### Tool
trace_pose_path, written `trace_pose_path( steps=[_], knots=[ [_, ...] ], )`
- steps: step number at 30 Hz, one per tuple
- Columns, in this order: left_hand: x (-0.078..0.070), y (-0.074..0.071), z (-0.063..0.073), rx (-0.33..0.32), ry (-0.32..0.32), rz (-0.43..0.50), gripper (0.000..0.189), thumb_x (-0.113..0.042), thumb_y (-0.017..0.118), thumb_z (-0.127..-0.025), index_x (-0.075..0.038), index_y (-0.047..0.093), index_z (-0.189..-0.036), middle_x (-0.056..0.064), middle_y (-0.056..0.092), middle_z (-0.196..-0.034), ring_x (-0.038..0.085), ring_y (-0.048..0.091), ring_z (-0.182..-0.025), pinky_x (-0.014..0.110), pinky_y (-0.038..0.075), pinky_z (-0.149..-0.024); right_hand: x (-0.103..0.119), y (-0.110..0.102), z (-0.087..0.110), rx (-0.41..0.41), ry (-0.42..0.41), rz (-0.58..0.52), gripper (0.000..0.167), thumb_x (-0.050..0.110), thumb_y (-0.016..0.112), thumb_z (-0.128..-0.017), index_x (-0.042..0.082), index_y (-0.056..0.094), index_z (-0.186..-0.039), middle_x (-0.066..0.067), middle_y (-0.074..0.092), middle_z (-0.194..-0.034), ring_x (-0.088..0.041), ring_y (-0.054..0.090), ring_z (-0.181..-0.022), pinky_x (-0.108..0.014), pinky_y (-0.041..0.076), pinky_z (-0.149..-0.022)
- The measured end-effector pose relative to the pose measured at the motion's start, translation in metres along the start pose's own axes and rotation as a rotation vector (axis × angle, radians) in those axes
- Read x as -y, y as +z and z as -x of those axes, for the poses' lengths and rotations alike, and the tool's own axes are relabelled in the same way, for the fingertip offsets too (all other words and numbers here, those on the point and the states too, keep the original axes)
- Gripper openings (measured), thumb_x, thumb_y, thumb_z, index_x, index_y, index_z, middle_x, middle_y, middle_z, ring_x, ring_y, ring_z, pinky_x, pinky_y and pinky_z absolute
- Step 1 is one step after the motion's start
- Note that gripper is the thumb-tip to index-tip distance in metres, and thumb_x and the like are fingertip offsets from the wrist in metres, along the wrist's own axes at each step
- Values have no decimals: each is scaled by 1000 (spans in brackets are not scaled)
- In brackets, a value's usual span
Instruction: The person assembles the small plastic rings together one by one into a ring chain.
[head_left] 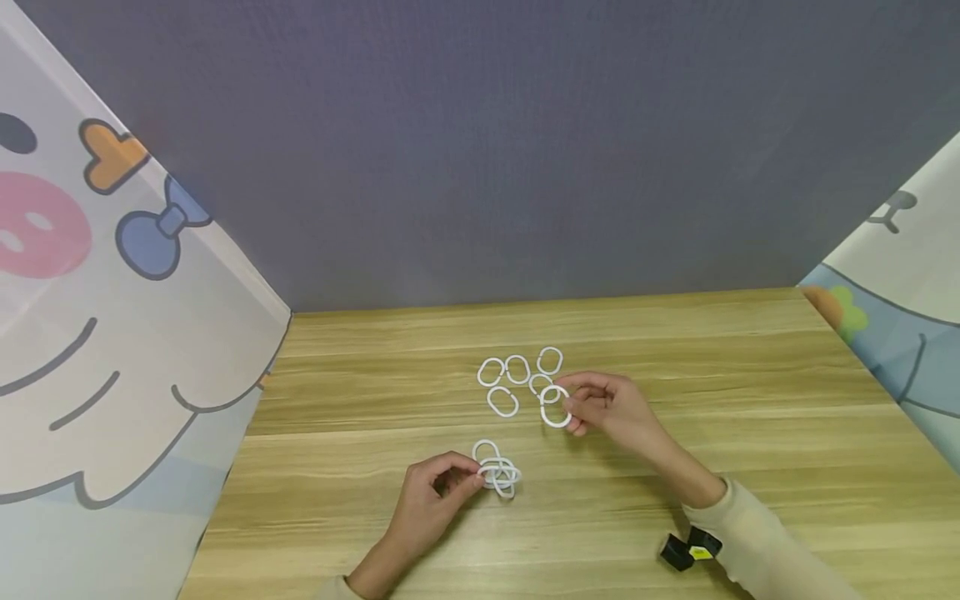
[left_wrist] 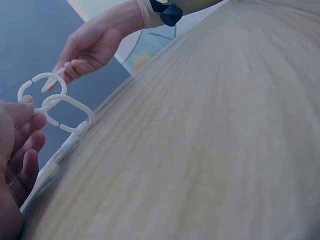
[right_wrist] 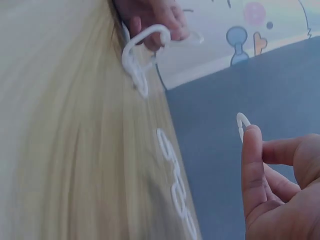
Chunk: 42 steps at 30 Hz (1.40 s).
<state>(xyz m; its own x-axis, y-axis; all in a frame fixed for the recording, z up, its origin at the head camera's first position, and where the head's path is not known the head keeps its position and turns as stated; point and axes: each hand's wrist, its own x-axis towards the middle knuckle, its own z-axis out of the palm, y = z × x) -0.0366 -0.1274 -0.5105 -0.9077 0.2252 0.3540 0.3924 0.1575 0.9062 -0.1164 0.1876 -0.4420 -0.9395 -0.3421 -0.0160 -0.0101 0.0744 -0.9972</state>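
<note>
We pinch one white ring (head_left: 556, 426) in our right hand (head_left: 606, 408) above the tabletop (head_left: 337, 500); it lies forward and to the right of the linked rings (head_left: 499, 475) pinched in our left hand (head_left: 435, 498), apart from them, while the loose rings (head_left: 519, 382) lie nearer our right hand.

In the right-wrist view, the right hand (right_wrist: 282, 190) partly hides its white split ring (right_wrist: 239, 120); the left-wrist view crops the left hand (left_wrist: 17, 162).

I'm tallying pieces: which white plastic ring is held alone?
The white plastic ring in the right hand; others are on the wooden table or in the linked white cluster the left hand pinches.
</note>
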Motion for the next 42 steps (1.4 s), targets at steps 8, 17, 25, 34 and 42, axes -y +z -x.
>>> trace_pose_path(
  steps=[8,17,25,34,42],
  knots=[
    [1,0,1,-3,-3,0,13,3,84,-94,-8,81,-101,6,77,-84,-2,54,-69,21,48,-54,7,16,9,60,1,-20,35,-12,66,-102,-20,62,-136,-27,70,-94,-13,74,-74,-31,67,-70],
    [0,1,1,0,3,4,13,3,84,-94,-8,81,-101,6,76,-84,-2,55,-69,21,49,-54,13,33,19,106,48,-65,39,-7,71,-102,-18,62,-137,-20,73,-93,-13,73,-74,-31,67,-71],
    [-1,1,0,4,-7,0,13,3,84,-94,-8,81,-101,6,77,-84,-2,54,-69,21,48,-54,11,43,24,169,24,-106,36,-5,71,-102,-18,63,-135,-11,75,-92,-12,73,-74,-29,66,-69],
    [-2,1,0,4,-22,6,13,2,85,-94,-9,81,-101,7,77,-84,-3,53,-69,20,47,-55,6,52,27,199,15,-128,35,-6,71,-102,-19,62,-134,-24,72,-93,-11,73,-73,-29,66,-69],
    [-2,0,0,17,-14,14,13,1,85,-95,-10,82,-101,6,78,-85,-2,53,-69,21,49,-56,-4,57,27,214,33,-120,36,-3,72,-102,-17,62,-134,-27,73,-93,-11,73,-72,-28,66,-68]
  ],
)
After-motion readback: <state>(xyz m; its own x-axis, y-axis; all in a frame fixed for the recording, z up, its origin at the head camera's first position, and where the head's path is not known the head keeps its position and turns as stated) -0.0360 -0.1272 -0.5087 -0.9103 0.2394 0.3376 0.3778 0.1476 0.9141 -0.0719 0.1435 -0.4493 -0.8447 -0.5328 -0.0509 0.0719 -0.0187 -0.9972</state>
